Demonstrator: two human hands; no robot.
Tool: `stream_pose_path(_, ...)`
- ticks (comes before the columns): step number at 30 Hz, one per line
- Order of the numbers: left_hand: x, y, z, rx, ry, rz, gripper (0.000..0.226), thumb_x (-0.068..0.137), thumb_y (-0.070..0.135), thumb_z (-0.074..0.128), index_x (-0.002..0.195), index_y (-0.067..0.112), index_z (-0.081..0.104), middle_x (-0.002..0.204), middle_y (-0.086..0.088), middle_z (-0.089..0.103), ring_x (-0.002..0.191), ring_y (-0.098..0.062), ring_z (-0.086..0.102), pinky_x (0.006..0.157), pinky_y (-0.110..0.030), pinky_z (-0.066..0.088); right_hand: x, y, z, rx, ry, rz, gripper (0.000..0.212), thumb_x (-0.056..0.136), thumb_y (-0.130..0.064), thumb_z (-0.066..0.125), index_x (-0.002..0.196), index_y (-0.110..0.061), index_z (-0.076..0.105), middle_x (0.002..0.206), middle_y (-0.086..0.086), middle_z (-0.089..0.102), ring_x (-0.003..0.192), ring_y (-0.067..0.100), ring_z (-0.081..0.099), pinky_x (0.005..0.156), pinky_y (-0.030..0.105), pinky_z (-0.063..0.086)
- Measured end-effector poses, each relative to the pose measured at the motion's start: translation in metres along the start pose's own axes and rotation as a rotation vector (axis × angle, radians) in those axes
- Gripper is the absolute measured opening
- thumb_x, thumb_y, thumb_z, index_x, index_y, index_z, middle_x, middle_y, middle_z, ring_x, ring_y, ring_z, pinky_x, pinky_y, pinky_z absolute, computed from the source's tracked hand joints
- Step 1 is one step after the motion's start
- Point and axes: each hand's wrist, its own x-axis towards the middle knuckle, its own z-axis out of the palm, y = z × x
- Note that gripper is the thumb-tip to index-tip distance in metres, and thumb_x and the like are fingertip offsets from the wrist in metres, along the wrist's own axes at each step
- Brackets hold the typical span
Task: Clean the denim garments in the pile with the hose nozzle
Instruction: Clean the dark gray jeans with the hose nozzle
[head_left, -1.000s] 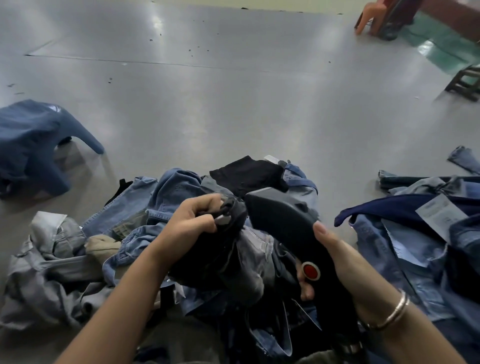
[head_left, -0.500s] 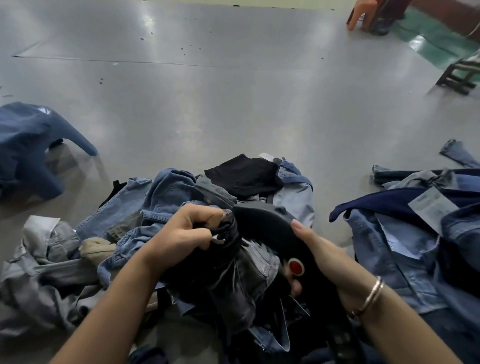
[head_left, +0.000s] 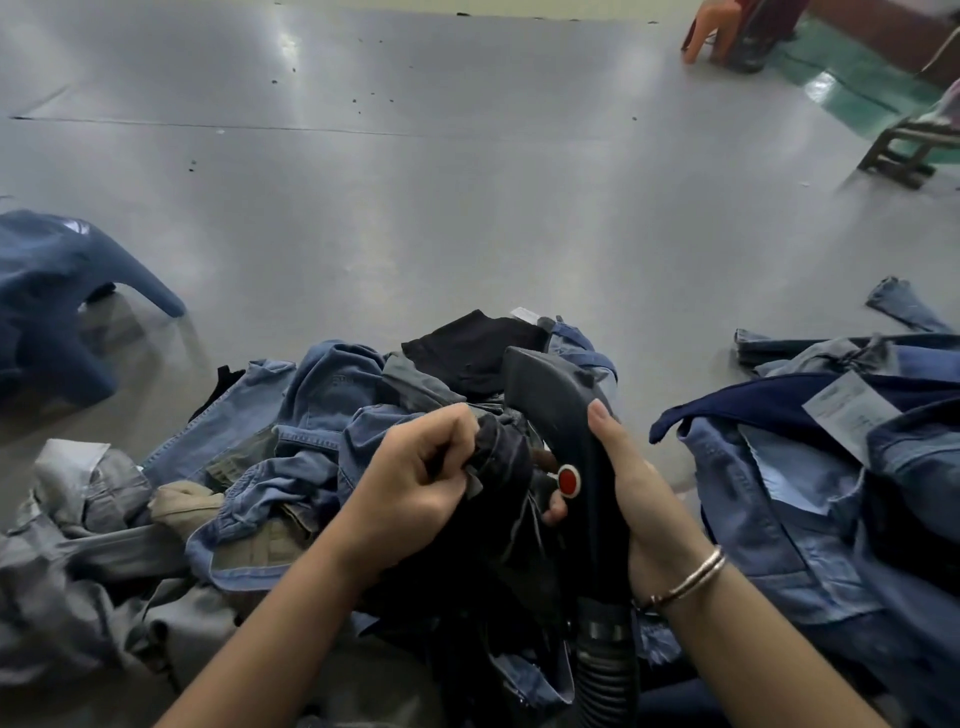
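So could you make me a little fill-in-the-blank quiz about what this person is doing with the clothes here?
1. The right hand holds the black plastic hose nozzle, whose round button is ____.
2. The left hand grips a bunched ____ denim garment.
3. The metal bangle sits on the ____ wrist.
4. The blue plastic stool stands on the person's ____ side.

Missing words: red; dark; right; left

Bare forearms, no sleeves; thin metal bangle (head_left: 691, 581) on the right wrist.
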Motion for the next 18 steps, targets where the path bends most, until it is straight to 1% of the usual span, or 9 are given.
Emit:
stream_pose_path(3, 0.0, 0.005, 0.008, 0.162, -0.084, 0.139, 0.04, 0.055, -0.018, 0.041, 0.062, 0.02, 0.032, 0.064, 0.006, 0.034, 0.06, -0.013, 0.032, 0.056, -0.022, 0.026, 0.003, -0.001, 0.002, 0.134, -0.026, 0.009, 0.059, 0.055, -0.062, 0.075, 0.075, -0.008, 0.066, 0.064, 0.008, 0.049, 0.043, 0.018, 0.05, 0.047, 0.028, 0.05)
stream_pose_path(5, -0.004, 0.003, 0.015, 0.186, -0.14, 0.119, 0.039, 0.055, -0.016, 0.041, 0.064, 0.021, 0.033, 0.064, 0.006, 0.037, 0.06, -0.011, 0.034, 0.056, -0.02, 0.028, 0.005, -0.005, 0.001, 0.147, -0.014, -0.014, 0.057, 0.055, -0.063, 0.075, 0.074, -0.01, 0.067, 0.061, 0.007, 0.05, 0.043, 0.017, 0.05, 0.047, 0.027, 0.05)
stream_pose_path(6, -0.008, 0.001, 0.019, 0.091, -0.155, 0.026, 0.036, 0.055, -0.013, 0.041, 0.066, 0.021, 0.035, 0.064, 0.005, 0.041, 0.061, -0.01, 0.037, 0.057, -0.021, 0.03, 0.005, -0.008, -0.001, 0.128, -0.012, -0.027, 0.056, 0.056, -0.064, 0.074, 0.073, -0.011, 0.068, 0.059, 0.006, 0.052, 0.043, 0.016, 0.051, 0.046, 0.026, 0.049)
stream_pose_path(9, -0.006, 0.003, 0.022, -0.485, -0.085, -0.53, 0.021, 0.061, -0.005, 0.041, 0.074, 0.012, 0.041, 0.06, 0.007, 0.056, 0.051, -0.005, 0.048, 0.049, -0.015, 0.038, 0.003, -0.016, -0.004, 0.019, -0.009, -0.108, 0.051, 0.061, -0.067, 0.067, 0.063, -0.016, 0.073, 0.055, 0.003, 0.061, 0.042, 0.014, 0.055, 0.044, 0.023, 0.048)
stream_pose_path(10, -0.004, 0.001, 0.022, -0.531, -0.069, -0.704, 0.017, 0.068, -0.003, 0.044, 0.076, 0.011, 0.044, 0.057, 0.007, 0.056, 0.044, -0.003, 0.046, 0.044, -0.014, 0.036, 0.002, -0.018, -0.005, -0.01, -0.016, -0.143, 0.051, 0.062, -0.068, 0.066, 0.064, -0.017, 0.074, 0.055, 0.002, 0.062, 0.042, 0.014, 0.056, 0.043, 0.023, 0.048)
stream_pose_path(12, 0.002, -0.002, 0.019, -0.475, -0.109, -0.942, 0.017, 0.086, 0.005, 0.044, 0.073, 0.015, 0.047, 0.051, 0.009, 0.047, 0.039, -0.002, 0.038, 0.043, -0.014, 0.028, 0.001, -0.018, -0.003, -0.033, -0.05, -0.19, 0.051, 0.065, -0.068, 0.067, 0.072, -0.018, 0.075, 0.056, 0.004, 0.063, 0.043, 0.015, 0.057, 0.043, 0.024, 0.049)
stream_pose_path(14, 0.01, -0.001, 0.015, -0.5, -0.131, -1.06, 0.029, 0.094, 0.032, 0.039, 0.071, 0.017, 0.047, 0.054, 0.006, 0.039, 0.045, -0.006, 0.034, 0.049, -0.021, 0.024, 0.003, -0.015, 0.001, -0.037, -0.087, -0.207, 0.057, 0.069, -0.069, 0.069, 0.084, -0.014, 0.073, 0.06, 0.006, 0.062, 0.045, 0.017, 0.056, 0.044, 0.025, 0.049)
stream_pose_path(16, 0.015, -0.001, 0.016, -0.466, -0.097, -1.061, 0.043, 0.087, 0.058, 0.042, 0.083, 0.016, 0.05, 0.066, -0.002, 0.042, 0.059, -0.013, 0.039, 0.058, -0.025, 0.028, 0.006, -0.013, 0.004, -0.051, -0.103, -0.224, 0.06, 0.069, -0.067, 0.066, 0.088, -0.01, 0.069, 0.061, 0.007, 0.062, 0.047, 0.017, 0.056, 0.047, 0.026, 0.05)
stream_pose_path(18, 0.017, -0.001, 0.022, -0.516, 0.03, -0.98, 0.049, 0.08, 0.057, 0.054, 0.095, 0.011, 0.058, 0.074, -0.008, 0.048, 0.07, -0.021, 0.045, 0.07, -0.028, 0.039, 0.008, -0.011, 0.005, -0.066, -0.106, -0.251, 0.059, 0.067, -0.067, 0.064, 0.084, -0.011, 0.07, 0.06, 0.007, 0.062, 0.047, 0.018, 0.057, 0.048, 0.027, 0.05)
